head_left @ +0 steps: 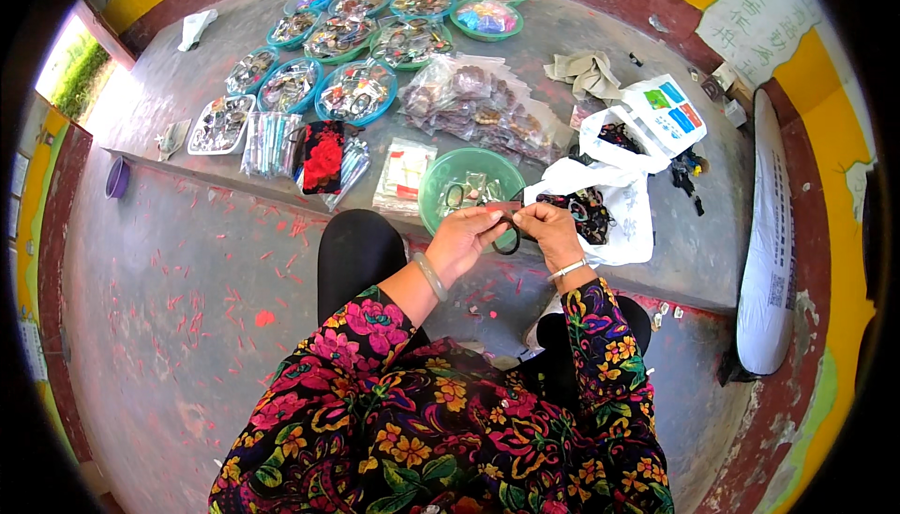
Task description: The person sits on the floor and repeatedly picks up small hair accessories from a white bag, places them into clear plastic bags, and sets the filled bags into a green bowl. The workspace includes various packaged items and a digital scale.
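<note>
My left hand (469, 238) and my right hand (555, 233) meet in front of me, fingertips pinched together. Between them they grip a thin black loop (507, 250), its lower curve hanging below the fingers. It looks like a cord or band bracelet, though the exact kind is too small to tell. Just beyond the fingers is a light green bowl (433, 179) with small clear packets in it. A dark ring like a scissors handle (455, 197) shows at its left. Beside my right hand stands an open white plastic bag (637, 223) full of dark corded pieces.
Several basins (357, 119) of small packaged goods cover the raised grey platform (525, 57). Nearer lie a pile of clear packets (478, 106), a red-and-black pouch (323, 158) and flat white packets (403, 172). A second white bag (661, 120) sits behind. A long white sack (764, 242) leans at right.
</note>
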The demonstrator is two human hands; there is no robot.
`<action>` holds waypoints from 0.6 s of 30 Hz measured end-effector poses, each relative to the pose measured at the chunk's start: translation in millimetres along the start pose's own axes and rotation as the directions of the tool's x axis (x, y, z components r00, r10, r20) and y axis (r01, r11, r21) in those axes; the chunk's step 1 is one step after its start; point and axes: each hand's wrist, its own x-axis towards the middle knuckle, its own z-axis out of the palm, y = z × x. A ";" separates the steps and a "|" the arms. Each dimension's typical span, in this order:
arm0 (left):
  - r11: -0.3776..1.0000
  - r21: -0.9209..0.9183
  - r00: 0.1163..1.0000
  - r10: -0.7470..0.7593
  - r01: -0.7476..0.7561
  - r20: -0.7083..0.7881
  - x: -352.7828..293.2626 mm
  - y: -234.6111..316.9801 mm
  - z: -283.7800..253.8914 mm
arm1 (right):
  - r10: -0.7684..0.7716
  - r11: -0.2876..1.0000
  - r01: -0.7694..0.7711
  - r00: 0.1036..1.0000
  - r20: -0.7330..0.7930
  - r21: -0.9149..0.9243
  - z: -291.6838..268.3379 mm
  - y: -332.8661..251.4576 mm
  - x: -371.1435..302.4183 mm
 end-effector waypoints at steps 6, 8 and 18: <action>1.000 -0.012 0.999 0.014 -0.014 0.037 1.2 2.2 -0.9 | 0.037 0.999 -0.037 0.999 0.006 -0.019 -3.1 2.7 1.7; 1.000 0.016 0.999 0.020 -0.020 0.045 -1.3 4.3 3.4 | 0.060 0.998 -0.060 0.998 -0.004 -0.016 -4.4 5.0 2.9; 0.984 0.164 0.997 0.078 -0.074 -0.022 2.9 -2.9 -1.2 | -0.513 0.698 0.327 0.849 -0.127 -0.636 5.3 -11.8 -4.4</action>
